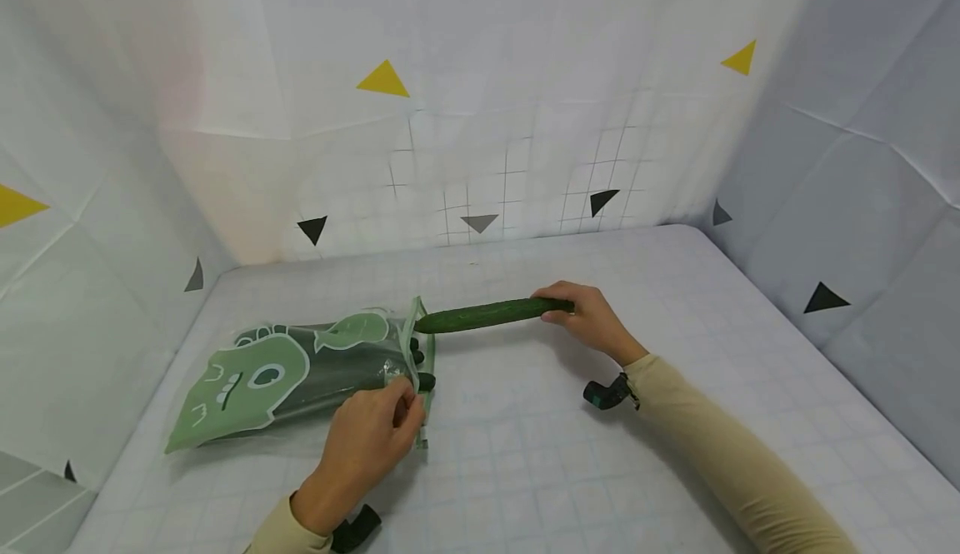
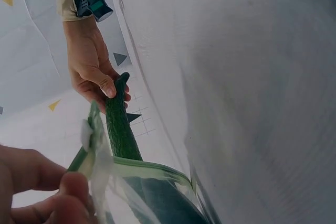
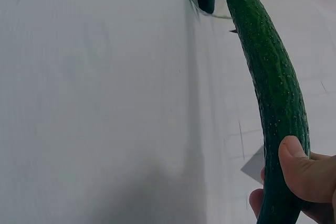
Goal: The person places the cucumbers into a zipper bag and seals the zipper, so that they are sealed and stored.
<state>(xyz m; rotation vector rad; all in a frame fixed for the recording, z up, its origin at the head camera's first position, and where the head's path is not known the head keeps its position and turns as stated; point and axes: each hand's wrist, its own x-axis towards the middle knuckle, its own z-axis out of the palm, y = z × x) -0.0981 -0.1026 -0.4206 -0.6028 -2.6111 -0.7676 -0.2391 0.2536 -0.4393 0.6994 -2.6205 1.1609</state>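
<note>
My right hand (image 1: 587, 318) grips a long green cucumber (image 1: 480, 316) by its right end, thumb laid along it in the right wrist view. The cucumber's other tip is right at the mouth of a clear plastic zip bag (image 1: 348, 333) printed with green cartoon creatures. Inside the bag lie several more cucumbers (image 1: 426, 381), their ends showing at the opening. My left hand (image 1: 375, 433) pinches the near edge of the bag's mouth; in the left wrist view the green zip strip (image 2: 149, 164) gapes beside its fingers.
The bag lies on its side on a white table (image 1: 525, 454) with a faint grid. White sheet walls (image 1: 480, 37) with yellow, black and grey triangles close in the back and both sides. Each wrist wears a small black camera (image 1: 604, 395).
</note>
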